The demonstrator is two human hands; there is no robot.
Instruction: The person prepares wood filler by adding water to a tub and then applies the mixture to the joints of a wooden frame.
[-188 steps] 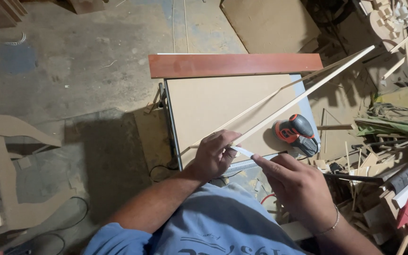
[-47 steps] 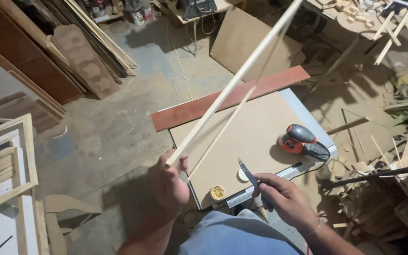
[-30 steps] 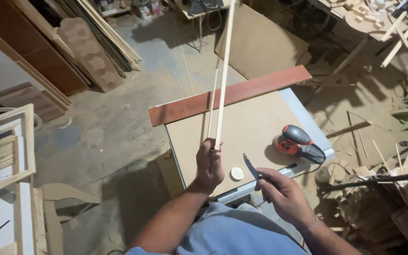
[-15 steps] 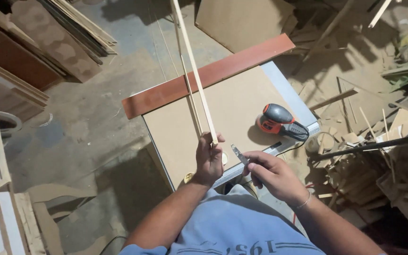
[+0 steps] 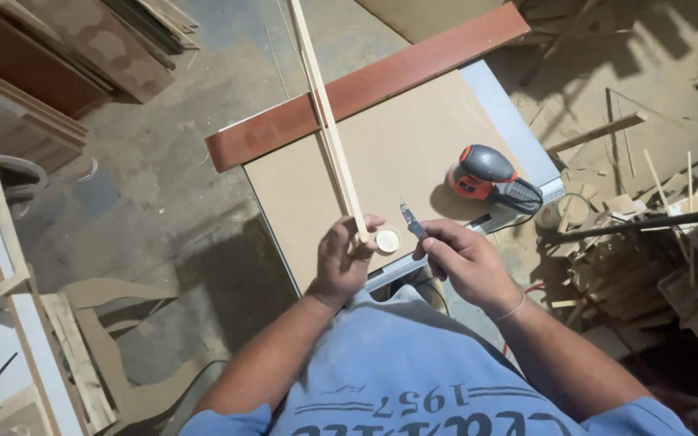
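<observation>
- While the worktop (image 5: 438, 121) ends just before both hands, bare board lies open between the wooden strips (image 5: 329, 121) and the orange sander (image 5: 490, 179).
- Left hand (image 5: 341, 262) fingers clench the strips' near end; right hand (image 5: 458, 262) fingers grip a small knife (image 5: 412, 220), blade just beside the strips.

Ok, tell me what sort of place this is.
Most likely a woodworking shop: a person trims thin wooden strips with a small knife over a board-topped workbench, with an orange power sander and piled wood offcuts nearby.

two thin wooden strips (image 5: 334, 137), one knife (image 5: 412, 220), one sander (image 5: 490, 174), one red-brown board (image 5: 381, 77)
</observation>
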